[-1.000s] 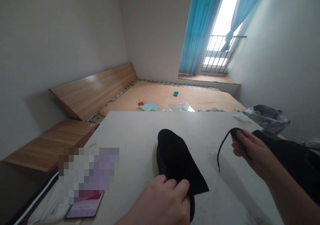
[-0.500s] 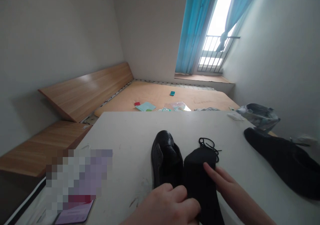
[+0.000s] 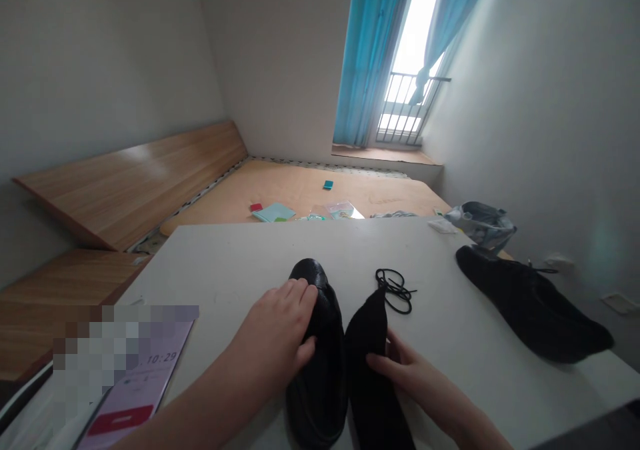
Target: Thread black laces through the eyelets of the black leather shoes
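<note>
A black leather shoe (image 3: 330,350) rests on the white table with its toe pointing away from me. My left hand (image 3: 283,320) is closed over its left side near the front, fingers at the opening. Beside it, my right hand (image 3: 403,367) pinches a long, flat black piece like an insole (image 3: 364,327), thumb on top and fingers at its right edge. The far end of this piece is bent up to a point. Just beyond it lies a loose black shoelace (image 3: 395,287). A second black shoe (image 3: 533,307), laced, sits at the table's right edge.
A phone (image 3: 150,363) and a blurred-out patch are at the left of the white table (image 3: 225,257). A small white packet (image 3: 443,226) lies at the far right corner, near a grey bag (image 3: 483,222). Behind stands a bed (image 3: 295,187) with small items on it.
My left hand has moved forward onto the side of the shoe, uncovering its heel. The flat black piece has tilted and bent in my right hand. The view has shifted right.
</note>
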### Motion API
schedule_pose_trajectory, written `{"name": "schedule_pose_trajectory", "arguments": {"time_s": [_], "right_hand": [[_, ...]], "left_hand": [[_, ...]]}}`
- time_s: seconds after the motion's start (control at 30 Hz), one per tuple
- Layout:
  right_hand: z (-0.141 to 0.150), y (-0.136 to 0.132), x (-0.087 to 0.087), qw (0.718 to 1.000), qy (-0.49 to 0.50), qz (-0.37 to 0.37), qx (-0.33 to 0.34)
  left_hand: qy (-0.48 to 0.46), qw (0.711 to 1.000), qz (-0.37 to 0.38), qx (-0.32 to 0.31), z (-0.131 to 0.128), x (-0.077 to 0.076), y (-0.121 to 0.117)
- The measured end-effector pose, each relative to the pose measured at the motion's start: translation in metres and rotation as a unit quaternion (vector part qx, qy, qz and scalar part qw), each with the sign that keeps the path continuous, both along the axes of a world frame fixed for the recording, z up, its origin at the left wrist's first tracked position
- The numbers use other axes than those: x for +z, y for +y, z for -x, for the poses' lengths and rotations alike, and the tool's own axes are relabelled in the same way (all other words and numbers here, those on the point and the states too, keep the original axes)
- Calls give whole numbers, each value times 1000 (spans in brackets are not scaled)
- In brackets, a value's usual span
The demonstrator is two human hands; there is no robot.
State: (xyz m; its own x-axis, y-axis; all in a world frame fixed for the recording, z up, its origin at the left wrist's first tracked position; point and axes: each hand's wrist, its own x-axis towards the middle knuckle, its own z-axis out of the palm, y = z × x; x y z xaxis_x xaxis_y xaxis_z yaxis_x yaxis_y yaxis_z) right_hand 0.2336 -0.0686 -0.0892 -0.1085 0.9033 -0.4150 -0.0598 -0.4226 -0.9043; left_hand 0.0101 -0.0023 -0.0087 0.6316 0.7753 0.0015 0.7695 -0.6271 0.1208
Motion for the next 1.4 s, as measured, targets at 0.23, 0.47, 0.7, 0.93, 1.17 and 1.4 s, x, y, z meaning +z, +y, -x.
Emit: {"name": "schedule_pose_trajectory", "arguments": {"time_s": [0.23, 0.47, 0.7, 0.93, 1.17, 1.4], "right_hand": [[1, 13, -16, 973, -195, -112, -40], [-31, -9, 6, 890, -431, -114, 96], [-41, -36, -22, 721, -654, -180, 142], [-36, -27, 1, 711, -661, -161, 178], [-47, -32, 17, 773, -605, -164, 98], [-35, -44, 85, 859, -474, -165, 104]], "left_hand": [[41, 999, -23, -17, 3, 13, 9], [55, 997, -26, -44, 7, 17, 9], [-53, 996, 18, -74, 3, 12, 4], [20, 996, -17, -80, 4, 11, 6], [8, 997, 20, -70, 12, 13, 0], [-20, 994, 65, -82, 21, 3, 0]]}}
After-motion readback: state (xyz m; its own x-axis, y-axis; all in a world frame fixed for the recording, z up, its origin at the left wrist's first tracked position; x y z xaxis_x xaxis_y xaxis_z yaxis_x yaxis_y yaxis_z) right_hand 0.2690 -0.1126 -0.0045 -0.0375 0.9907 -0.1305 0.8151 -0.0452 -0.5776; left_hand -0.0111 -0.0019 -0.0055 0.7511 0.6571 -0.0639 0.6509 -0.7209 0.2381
